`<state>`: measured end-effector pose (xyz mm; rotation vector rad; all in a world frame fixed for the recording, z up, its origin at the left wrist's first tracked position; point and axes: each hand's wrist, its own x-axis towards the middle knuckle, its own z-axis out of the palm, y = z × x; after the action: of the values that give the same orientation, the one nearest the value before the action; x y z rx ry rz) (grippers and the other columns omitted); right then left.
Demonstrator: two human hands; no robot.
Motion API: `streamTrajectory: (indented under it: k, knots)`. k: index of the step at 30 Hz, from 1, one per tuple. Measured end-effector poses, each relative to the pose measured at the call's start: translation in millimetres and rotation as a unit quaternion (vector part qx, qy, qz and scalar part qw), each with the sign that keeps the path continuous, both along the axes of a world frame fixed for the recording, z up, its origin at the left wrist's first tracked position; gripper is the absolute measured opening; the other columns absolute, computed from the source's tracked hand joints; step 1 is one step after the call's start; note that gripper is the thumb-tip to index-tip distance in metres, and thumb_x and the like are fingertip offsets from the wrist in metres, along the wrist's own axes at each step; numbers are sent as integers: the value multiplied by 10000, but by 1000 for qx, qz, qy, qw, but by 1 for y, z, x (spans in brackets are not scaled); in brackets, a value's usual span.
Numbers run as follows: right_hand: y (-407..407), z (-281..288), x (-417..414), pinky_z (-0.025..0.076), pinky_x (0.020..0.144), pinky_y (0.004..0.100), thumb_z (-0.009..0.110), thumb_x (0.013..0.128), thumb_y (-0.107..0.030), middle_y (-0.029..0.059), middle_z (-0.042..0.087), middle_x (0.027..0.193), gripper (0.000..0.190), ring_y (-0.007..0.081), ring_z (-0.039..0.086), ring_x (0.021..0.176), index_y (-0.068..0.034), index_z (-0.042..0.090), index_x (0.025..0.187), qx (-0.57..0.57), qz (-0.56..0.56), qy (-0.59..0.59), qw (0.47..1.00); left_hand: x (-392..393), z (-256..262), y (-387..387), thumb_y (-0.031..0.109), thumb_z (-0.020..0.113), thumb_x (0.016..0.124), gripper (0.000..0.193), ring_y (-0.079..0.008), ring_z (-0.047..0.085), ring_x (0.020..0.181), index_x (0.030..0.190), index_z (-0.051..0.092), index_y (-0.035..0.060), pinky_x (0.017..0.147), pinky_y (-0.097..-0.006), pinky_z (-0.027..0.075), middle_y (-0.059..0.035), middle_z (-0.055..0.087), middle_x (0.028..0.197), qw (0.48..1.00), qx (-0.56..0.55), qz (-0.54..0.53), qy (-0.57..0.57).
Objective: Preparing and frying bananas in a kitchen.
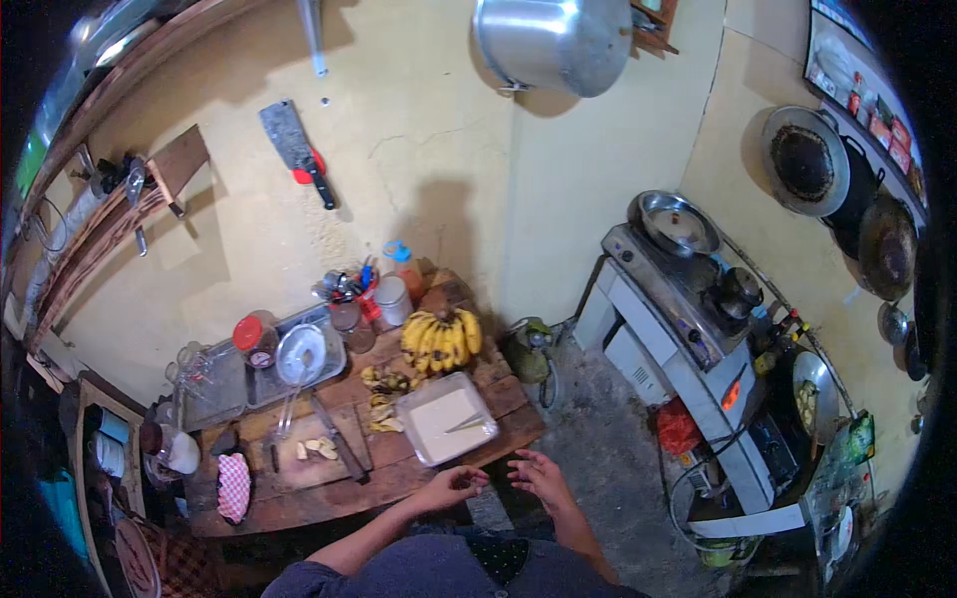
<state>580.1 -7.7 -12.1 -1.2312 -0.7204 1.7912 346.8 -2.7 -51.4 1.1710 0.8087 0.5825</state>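
My left hand (452, 484) hovers at the table's front edge with curled fingers, holding nothing. Beside it my right hand (540, 482) is raised with its fingers apart, also holding nothing. Just beyond my left hand is a clear plastic tub (426, 453) of pale batter (434, 420), a metal utensil (465, 424) resting in it. Peeled banana pieces (318, 448) lie on a wooden cutting board (299, 475), with a long knife (339, 439) along its right side. Banana peels (384, 412) lie left of the tub. Behind it sits a bunch of yellow bananas (441, 340).
Jars and a metal tray (213, 400) line the back of the wooden table (516, 407). A pink checkered cloth item (233, 487) lies at left. Rightward are a green gas cylinder (528, 351), a gas stove (662, 299) and a wok (819, 374) holding pale pieces. A cleaver (288, 134) hangs on the wall.
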Motion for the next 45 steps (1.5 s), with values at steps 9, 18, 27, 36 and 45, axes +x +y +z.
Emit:
streamTrajectory:
  k: [9,18,27,36,45]
  knots:
    - [-19,-5,-109,509,791,329,552,901,-146,104,603,1089,352,190,611,925,-55,460,1229,-24,104,-28,994,-133,1,-19,149,620,838,282,-143,600,920,1081,580,13,800,-269,482,-75,626,1008,990,16,63,129]
    - [-28,4,-128,502,778,300,561,896,-181,91,600,1099,360,173,608,930,-55,464,1219,-31,169,-72,983,-168,7,-43,210,718,675,407,-381,478,1049,1019,569,49,860,-423,456,-219,458,1146,780,205,252,536]
    - [-40,-3,-167,497,757,288,559,900,-201,81,600,1120,382,156,608,911,-52,445,1234,-54,246,-93,963,-184,-18,-59,83,677,677,520,-420,402,1157,1164,497,57,939,-446,409,-270,331,1326,746,296,273,531]
    - [-27,-45,-260,500,687,260,585,879,-156,69,635,990,338,144,624,840,-44,500,1187,15,231,-149,961,-248,-10,-76,88,646,695,527,-419,426,1176,1193,484,28,985,-413,383,-260,403,1297,852,320,197,365]
    - [-5,-63,-354,494,648,251,627,836,-155,57,637,919,360,134,621,770,-47,524,1164,86,187,-170,964,-349,-2,-75,42,625,721,395,-309,588,961,1106,547,3,836,-364,475,-183,584,1061,888,286,237,271]
